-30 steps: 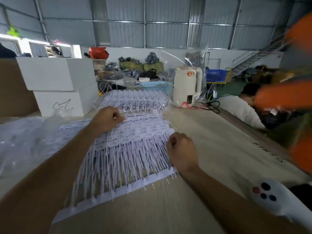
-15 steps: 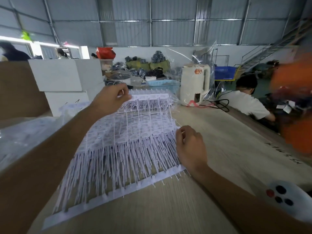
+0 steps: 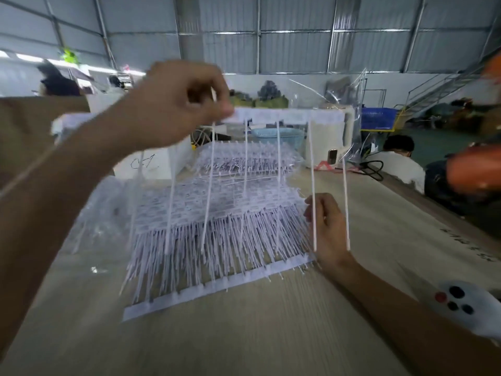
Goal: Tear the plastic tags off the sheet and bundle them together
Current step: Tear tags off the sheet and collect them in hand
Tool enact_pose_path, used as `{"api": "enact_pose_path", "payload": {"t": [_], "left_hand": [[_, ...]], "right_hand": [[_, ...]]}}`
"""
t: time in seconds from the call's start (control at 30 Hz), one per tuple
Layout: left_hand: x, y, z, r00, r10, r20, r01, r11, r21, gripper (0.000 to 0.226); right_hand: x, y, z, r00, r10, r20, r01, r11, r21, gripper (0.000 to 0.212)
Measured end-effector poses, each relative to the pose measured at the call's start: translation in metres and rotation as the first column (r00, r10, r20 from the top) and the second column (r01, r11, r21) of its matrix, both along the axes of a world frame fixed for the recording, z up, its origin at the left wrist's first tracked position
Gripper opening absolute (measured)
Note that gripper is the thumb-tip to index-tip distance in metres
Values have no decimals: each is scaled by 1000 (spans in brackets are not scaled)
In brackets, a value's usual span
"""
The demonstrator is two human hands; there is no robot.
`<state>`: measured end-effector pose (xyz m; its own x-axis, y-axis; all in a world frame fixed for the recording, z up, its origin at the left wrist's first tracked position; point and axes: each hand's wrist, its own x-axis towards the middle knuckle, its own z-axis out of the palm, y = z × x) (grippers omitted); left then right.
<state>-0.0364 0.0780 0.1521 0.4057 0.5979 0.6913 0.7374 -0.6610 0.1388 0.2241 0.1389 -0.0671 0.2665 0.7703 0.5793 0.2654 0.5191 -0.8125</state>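
A white sheet of plastic tags (image 3: 217,240) lies on the wooden table (image 3: 244,335), its thin stems pointing toward me and ending in a white strip at the near edge. My left hand (image 3: 179,104) is raised high above the table and pinches the end of a white frame strip (image 3: 287,116), from which several long thin rods hang down. My right hand (image 3: 325,226) rests at the sheet's right edge with curled fingers pressing on the tags there.
A second pile of tag sheets (image 3: 244,161) lies farther back. Clear plastic bags (image 3: 103,213) lie to the left. White boxes (image 3: 151,161), a blue basket (image 3: 276,132) and a white kettle (image 3: 328,142) stand behind. A seated person (image 3: 401,158) is at the right.
My left hand has risen from the sheet's far edge to high above the table, pulling the frame strip and its rods free of the sheet. My right hand stayed at the right edge.
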Motion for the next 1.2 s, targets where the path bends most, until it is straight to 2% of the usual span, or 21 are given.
{"api": "enact_pose_path", "payload": {"t": [0.07,0.1,0.13,0.17,0.23,0.3,0.37,0.4,0.47,0.53,0.6,0.7,0.77,0.83,0.97,1.1,1.2], "left_hand": [[-3,-4,-67,999,-29,36,35,981,-190,11],[-5,-5,-100,999,-26,22,31,961,-275,13],[-6,-4,-127,1000,-11,-22,3,943,-334,19],[-8,-1,-146,997,7,-79,-35,932,-361,23],[-11,4,-166,990,28,-138,-75,935,-345,24],[-11,4,-170,990,64,-126,-94,963,-251,16],[-9,1,-172,985,97,-140,-114,986,-120,12],[-8,-2,-174,983,99,-156,-112,991,-73,14],[-9,-7,-178,975,122,-186,-126,992,-10,16],[-10,-9,-183,965,171,-201,-172,985,16,13],[-7,-11,-187,962,190,-198,-193,981,3,12],[16,-21,-189,982,80,-169,-94,993,-76,37],[35,-27,-190,999,-22,-47,13,983,-185,39],[43,-28,-191,991,-57,119,87,958,-272,30],[42,-28,-191,980,-11,201,79,939,-333,18],[44,-27,-193,969,64,238,40,912,-408,22],[44,-25,-192,941,93,327,86,866,-492,25]], "right_hand": [[-2,-6,3,938,200,-281,-243,962,-125,31],[-2,-11,4,895,252,-368,-336,924,-183,37],[1,-15,4,880,268,-392,-376,897,-231,43],[4,-19,5,892,273,-360,-375,892,-253,47],[15,-28,8,932,318,-173,-351,911,-217,44],[26,-39,14,915,362,179,-331,926,-183,27],[31,-44,17,770,330,546,-273,944,-185,13],[32,-46,16,694,318,645,-259,947,-188,12],[30,-51,17,640,382,667,-310,922,-231,9],[28,-55,19,668,480,569,-388,877,-285,12],[25,-57,20,712,509,483,-433,861,-268,10],[11,-62,21,740,506,442,-472,860,-194,7],[3,-67,23,727,516,453,-494,851,-176,9],[0,-71,26,690,538,484,-513,835,-197,11],[-1,-74,30,678,589,439,-534,806,-256,12],[-7,-78,29,648,373,664,-403,908,-117,4],[-8,-82,28,589,196,784,-377,925,52,8]]}}
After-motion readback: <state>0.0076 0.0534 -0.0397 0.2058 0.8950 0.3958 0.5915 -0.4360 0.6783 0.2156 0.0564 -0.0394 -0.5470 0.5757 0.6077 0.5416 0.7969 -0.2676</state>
